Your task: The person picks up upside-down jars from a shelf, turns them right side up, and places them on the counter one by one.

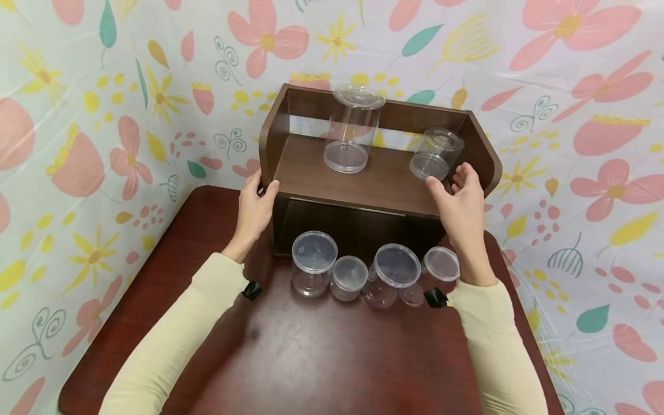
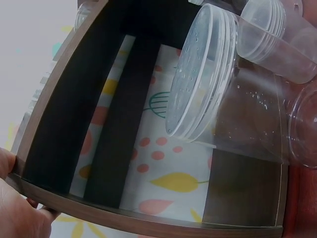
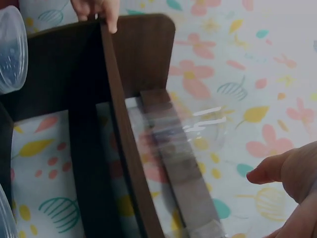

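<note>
A brown wooden shelf unit (image 1: 358, 187) stands at the back of the table. My left hand (image 1: 255, 208) grips its left side at the upper board, thumb over the front edge; the left wrist view shows those fingers (image 2: 27, 218) at the corner. On the upper board are a tall clear jar (image 1: 353, 129) and, to the right, a shorter clear jar (image 1: 437, 154). Close in front of the shorter jar is my right hand (image 1: 461, 207), thumb and fingers spread apart. In the right wrist view its thumb (image 3: 272, 171) is clear of the unit, with nothing in the grasp.
Several lidded clear jars line the table before the unit's lower opening: a large one (image 1: 313, 256) at left, a small one (image 1: 349, 279), another large one (image 1: 396, 268) and a small one (image 1: 442, 264) at right. Flower-patterned cloth (image 1: 181, 104) hangs behind the dark red table (image 1: 311, 357).
</note>
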Demonstrator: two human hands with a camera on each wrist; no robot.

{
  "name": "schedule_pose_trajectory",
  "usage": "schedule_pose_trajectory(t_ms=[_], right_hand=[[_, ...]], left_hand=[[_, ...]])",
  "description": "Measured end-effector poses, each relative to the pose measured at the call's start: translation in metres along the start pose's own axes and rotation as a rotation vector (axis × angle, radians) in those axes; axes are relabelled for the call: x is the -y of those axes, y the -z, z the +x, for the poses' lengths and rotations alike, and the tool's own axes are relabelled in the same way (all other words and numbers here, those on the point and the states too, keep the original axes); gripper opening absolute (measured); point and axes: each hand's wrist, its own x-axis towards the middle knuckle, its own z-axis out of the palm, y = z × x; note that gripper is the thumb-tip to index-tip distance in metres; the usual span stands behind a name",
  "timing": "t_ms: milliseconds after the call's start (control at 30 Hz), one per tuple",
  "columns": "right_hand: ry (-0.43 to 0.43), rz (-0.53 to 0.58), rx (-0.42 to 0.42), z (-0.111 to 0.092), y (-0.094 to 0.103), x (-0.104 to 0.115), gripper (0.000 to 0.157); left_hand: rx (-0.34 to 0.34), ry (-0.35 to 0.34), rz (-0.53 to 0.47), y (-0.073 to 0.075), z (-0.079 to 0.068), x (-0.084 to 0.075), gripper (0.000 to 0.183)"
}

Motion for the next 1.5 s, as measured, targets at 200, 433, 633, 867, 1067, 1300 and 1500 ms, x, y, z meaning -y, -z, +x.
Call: schedule_pose_trajectory(t_ms=[200,433,633,867,1067,1300,1500], right_hand=[[-0.059,-0.042,-0.034,0.027,-0.011,-0.007,0.09],[-0.092,-0.168,-0.085,0.052,-0.021,-0.007,0.094],[-0.134,-0.211,-0.061,0.07,-0.028,-0.006,0.1],[-0.185,-0.222,-0.044,0.088,-0.035,-0.001,0.108],[-0.236,-0.2,-0.023,0.1,-0.041,0.0,0.119],[-0.269,-0.184,-0.049,0.11,-0.048,-0.004,0.127],[-0.274,-0.188,-0.065,0.116,-0.052,-0.008,0.128]], left_hand=[[0.006,-0.006,0.0,-0.003,0.009,0.023,0.047],[0.006,-0.01,0.001,-0.003,0.011,0.024,0.047],[0.004,-0.007,0.006,-0.005,0.01,0.017,0.047],[0.005,0.009,0.001,-0.003,-0.001,-0.019,0.044],[-0.001,0.001,-0.008,-0.001,-0.003,-0.022,0.042],[0.003,0.009,-0.014,0.0,-0.005,-0.018,0.043],[0.004,0.012,-0.007,0.001,-0.006,-0.018,0.043]])
